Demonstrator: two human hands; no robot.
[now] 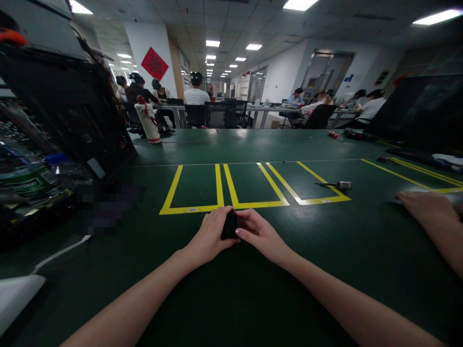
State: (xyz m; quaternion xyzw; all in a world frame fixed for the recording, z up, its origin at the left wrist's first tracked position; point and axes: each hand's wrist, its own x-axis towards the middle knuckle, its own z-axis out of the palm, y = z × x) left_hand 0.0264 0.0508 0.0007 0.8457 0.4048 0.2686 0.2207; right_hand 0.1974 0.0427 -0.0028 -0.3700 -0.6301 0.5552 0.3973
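A small black object (pixel 230 225), box-like and too dark to name, is held between my two hands just above or on the green table (pixel 231 289). My left hand (pixel 213 232) wraps its fingers and thumb round its left side. From the right, my right hand (pixel 261 235) closes its thumb and bent fingers on it. Beyond them, yellow tape (pixel 193 209) marks open-ended rectangles on the tabletop. A screwdriver-like tool with a thin shaft (pixel 340 185) lies across the tape at the right.
Another person's hand (pixel 427 205) rests on the table at the right. An open computer case (pixel 72 106) and a green-labelled bottle (pixel 27 180) stand at the left, near a white cable (pixel 63 253). A red-handled tool (pixel 334 135) lies farther back. People sit at distant desks.
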